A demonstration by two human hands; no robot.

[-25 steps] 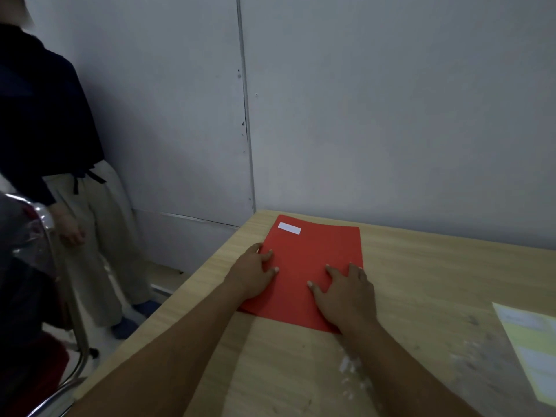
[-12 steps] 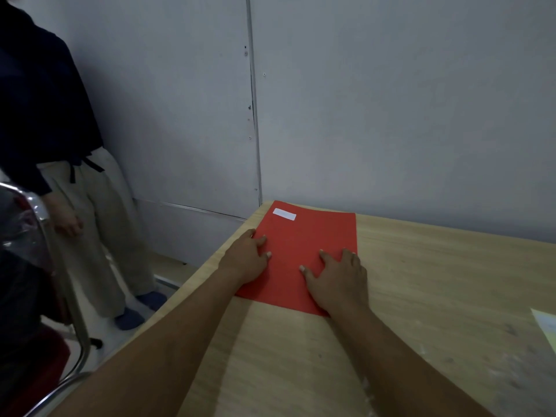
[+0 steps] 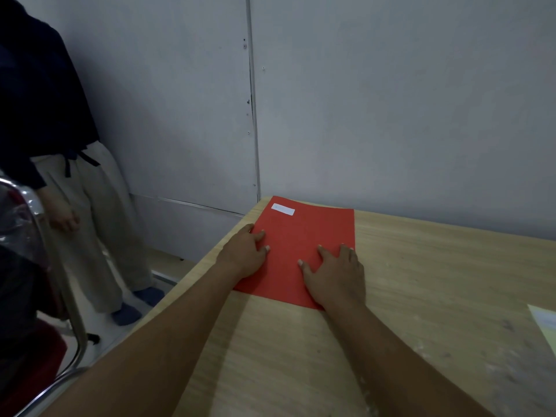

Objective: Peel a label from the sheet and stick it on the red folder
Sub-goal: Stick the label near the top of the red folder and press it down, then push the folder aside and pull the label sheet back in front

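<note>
the label (image 3: 282,209) already sits on the folder (image 3: 304,245). both hands, left (image 3: 245,254) and right (image 3: 335,276), press flat, fingers spread, gripping nothing. task looks done.

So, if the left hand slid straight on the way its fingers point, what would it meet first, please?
The left hand lies flat on the red folder, fingers pointing toward the far right. It would likely cross only bare red cover, passing nearer than the white label.
</note>
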